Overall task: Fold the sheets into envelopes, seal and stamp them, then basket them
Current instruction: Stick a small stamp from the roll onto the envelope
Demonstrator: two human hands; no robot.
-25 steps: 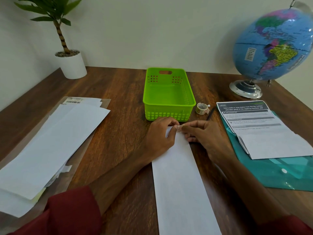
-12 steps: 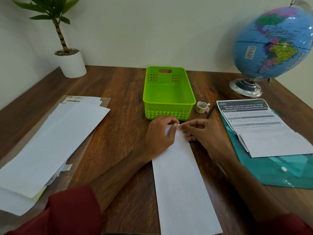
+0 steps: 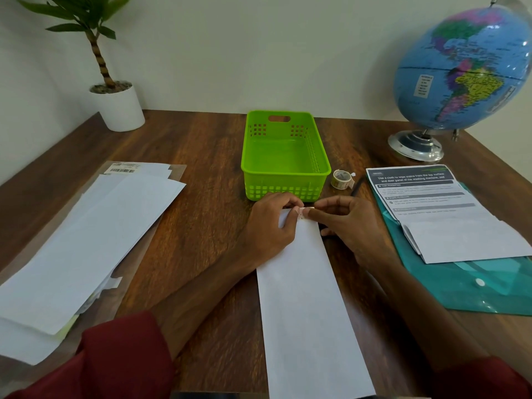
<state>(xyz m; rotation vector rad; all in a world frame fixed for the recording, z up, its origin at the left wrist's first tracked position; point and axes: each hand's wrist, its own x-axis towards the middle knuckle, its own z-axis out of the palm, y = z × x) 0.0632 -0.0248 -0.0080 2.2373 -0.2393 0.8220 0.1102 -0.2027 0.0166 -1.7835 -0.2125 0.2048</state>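
A long white folded sheet (image 3: 305, 306) lies lengthwise on the wooden table in front of me. At its far end my left hand (image 3: 269, 226) and my right hand (image 3: 349, 226) meet, both pinching a small pinkish sticker (image 3: 302, 212) against the paper's top edge. The left hand's fingers curl over the sheet's far left corner. Just beyond the hands stands a bright green plastic basket (image 3: 285, 156) with nothing in it. A small roll of stickers or tape (image 3: 341, 179) lies to the basket's right.
A stack of white sheets (image 3: 86, 243) on a clear sleeve lies at the left. A printed instruction page (image 3: 431, 208) rests on a teal folder (image 3: 475, 286) at the right. A globe (image 3: 460, 73) stands back right, a potted plant (image 3: 115, 102) back left.
Both hands stay at the sheet's far end. The right hand's fingers have shifted slightly along the sticker; nothing else has moved.
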